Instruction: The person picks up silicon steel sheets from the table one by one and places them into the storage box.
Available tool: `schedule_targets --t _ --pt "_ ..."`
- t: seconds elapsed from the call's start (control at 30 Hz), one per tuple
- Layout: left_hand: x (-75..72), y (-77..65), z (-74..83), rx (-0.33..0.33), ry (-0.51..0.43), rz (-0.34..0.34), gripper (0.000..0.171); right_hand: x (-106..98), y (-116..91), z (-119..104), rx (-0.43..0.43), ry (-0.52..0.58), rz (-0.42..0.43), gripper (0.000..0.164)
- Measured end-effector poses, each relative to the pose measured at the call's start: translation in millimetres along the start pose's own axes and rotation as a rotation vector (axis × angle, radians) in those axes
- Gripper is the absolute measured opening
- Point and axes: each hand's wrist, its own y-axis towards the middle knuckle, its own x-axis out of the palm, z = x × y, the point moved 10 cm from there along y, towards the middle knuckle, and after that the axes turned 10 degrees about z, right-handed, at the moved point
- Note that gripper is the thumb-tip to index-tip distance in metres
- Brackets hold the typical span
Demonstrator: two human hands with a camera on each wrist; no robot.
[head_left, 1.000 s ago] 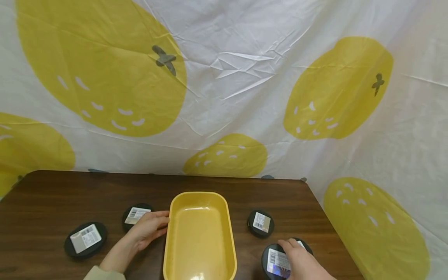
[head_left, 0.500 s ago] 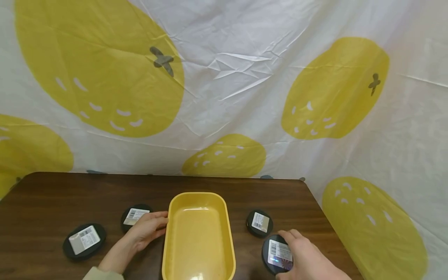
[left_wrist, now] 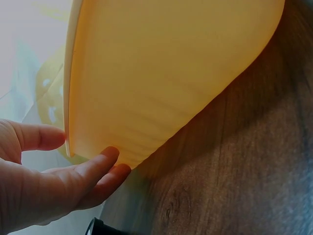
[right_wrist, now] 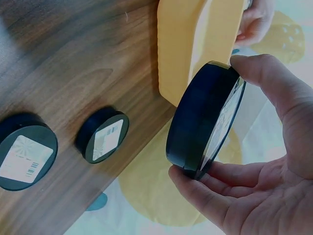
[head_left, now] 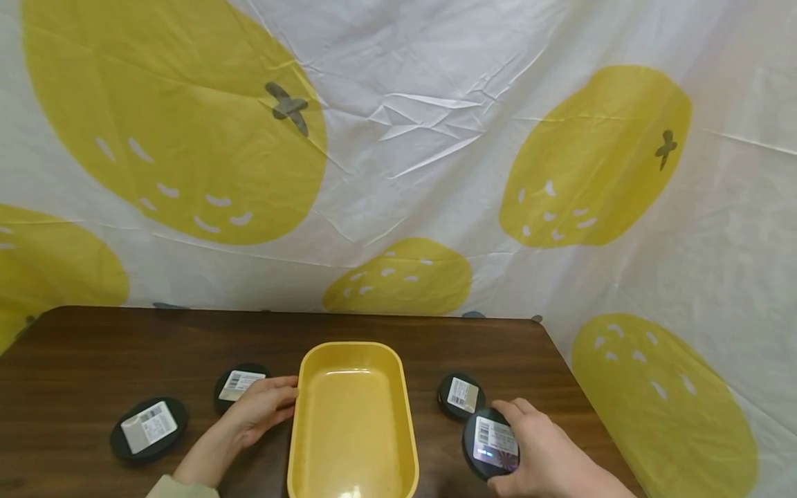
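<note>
My right hand (head_left: 535, 449) grips a round black container (head_left: 490, 443) by its edges, thumb on one side and fingers on the other. In the right wrist view this container (right_wrist: 203, 117) is off the table, its white barcode label facing the palm. My left hand (head_left: 261, 411) is at the left side of a yellow rectangular tub (head_left: 407, 394). In the left wrist view its thumb touches the tub's rim and its extended fingers rest against the outer wall (left_wrist: 161, 73). Another black container (head_left: 461, 395) lies just behind the held one, partly overlapped by it.
Left of the tub lie two more labelled black containers, one nearer (head_left: 149, 430) and one behind the left hand (head_left: 241, 382). The right wrist view shows another container (right_wrist: 27, 156) on the wooden table (head_left: 187, 339). A lemon-print cloth (head_left: 423, 173) hangs behind the table.
My right hand has taken hold of the black container, lifted it and shifted it slightly up and left in the head view. The left hand and tub have stayed in place.
</note>
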Motion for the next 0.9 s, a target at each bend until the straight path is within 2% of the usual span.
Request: schedule_targets --t 0.37,0.6,0.9 --pt "0.1 0.4 -0.7 -0.002 -0.013 -0.011 0.051 -10 11 -15 -0.051 -0.045 0.077 0.083" --pt "-1.4 0.6 -0.7 0.006 -0.013 0.006 0.049 -10 16 -25 -0.076 -0.058 0.082 0.085" --pt "0.8 0.1 -0.8 0.015 -0.019 0.002 0.049 -9 28 -36 -0.097 -0.005 0.039 0.086"
